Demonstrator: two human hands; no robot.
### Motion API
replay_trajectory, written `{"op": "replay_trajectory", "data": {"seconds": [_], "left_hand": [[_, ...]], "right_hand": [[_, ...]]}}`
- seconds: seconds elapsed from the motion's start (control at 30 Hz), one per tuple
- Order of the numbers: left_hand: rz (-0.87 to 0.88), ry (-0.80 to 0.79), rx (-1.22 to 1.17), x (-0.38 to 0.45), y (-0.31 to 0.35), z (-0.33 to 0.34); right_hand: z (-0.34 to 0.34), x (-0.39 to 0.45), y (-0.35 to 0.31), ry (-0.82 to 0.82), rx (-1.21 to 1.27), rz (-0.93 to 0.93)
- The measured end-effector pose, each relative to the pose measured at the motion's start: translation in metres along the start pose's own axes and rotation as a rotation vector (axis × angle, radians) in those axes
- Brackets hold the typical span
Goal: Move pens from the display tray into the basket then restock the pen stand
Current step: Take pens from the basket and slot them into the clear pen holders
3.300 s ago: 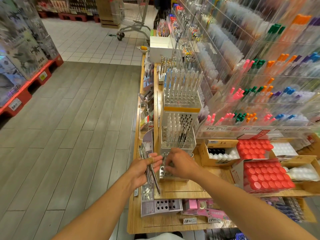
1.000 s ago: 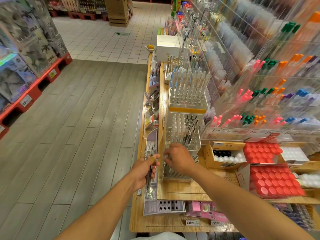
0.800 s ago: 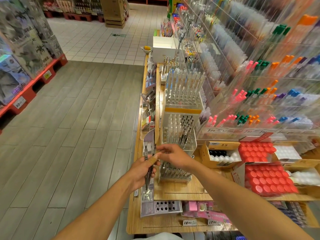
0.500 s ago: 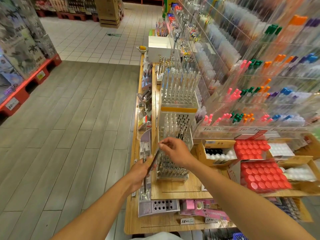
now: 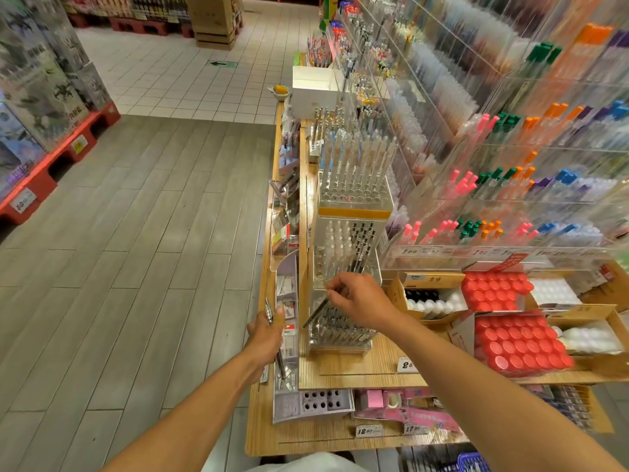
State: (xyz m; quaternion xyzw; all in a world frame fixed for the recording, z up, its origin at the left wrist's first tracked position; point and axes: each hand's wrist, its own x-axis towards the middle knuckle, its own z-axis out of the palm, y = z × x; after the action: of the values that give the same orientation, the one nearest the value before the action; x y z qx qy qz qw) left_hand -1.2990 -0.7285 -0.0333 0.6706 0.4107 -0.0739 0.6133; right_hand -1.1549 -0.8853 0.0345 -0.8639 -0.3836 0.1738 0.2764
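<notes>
Head cam: right hand (image 5: 362,299) is pinching a dark pen (image 5: 318,310), tilted, above the clear pen stand (image 5: 338,330) on the wooden worktop (image 5: 357,369); left hand (image 5: 265,337) is gripping more pens (image 5: 270,315) nr the worktop's edge.

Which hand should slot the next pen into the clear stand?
Right. The right hand already pinches one pen directly over the clear stand; the left hand sits beside it, gripping spare pens.

Grey plank floor (image 5: 136,267) meets white tiled floor (image 5: 190,73) beyond. Red pallets (image 5: 51,165) line the left side. A wooden bench (image 5: 340,434) fronts clear acrylic wall shelving (image 5: 493,131).
</notes>
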Motion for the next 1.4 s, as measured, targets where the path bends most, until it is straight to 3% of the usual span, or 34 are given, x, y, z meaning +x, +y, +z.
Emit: {"op": "replay_trajectory", "data": {"seconds": [0.1, 0.47, 0.63, 0.77, 0.93, 1.1, 1.4], "left_hand": [[0.04, -0.075, -0.071, 0.001, -0.002, 0.0], [0.171, 0.007, -0.072, -0.005, 0.008, 0.0], [0.236, 0.08, 0.032, -0.002, 0.009, 0.003], [0.285, 0.135, 0.111, 0.002, 0.009, 0.007], [0.33, 0.098, 0.169, 0.004, 0.006, 0.018], [0.364, 0.049, 0.271, 0.008, 0.003, 0.029], [0.403, -0.005, 0.493, 0.011, -0.004, 0.046]], "right_hand": [[0.002, 0.0, 0.002, -0.049, -0.126, -0.042], [0.034, 0.005, -0.002, -0.163, -0.36, -0.039], [0.045, 0.003, -0.002, -0.102, -0.36, 0.032], [0.053, -0.001, 0.0, 0.016, -0.363, -0.065], [0.049, -0.006, 0.011, 0.105, -0.302, -0.135], [0.035, -0.036, 0.043, 0.29, -0.182, -0.063], [0.02, -0.073, 0.085, 0.218, -0.075, 0.132]]}}
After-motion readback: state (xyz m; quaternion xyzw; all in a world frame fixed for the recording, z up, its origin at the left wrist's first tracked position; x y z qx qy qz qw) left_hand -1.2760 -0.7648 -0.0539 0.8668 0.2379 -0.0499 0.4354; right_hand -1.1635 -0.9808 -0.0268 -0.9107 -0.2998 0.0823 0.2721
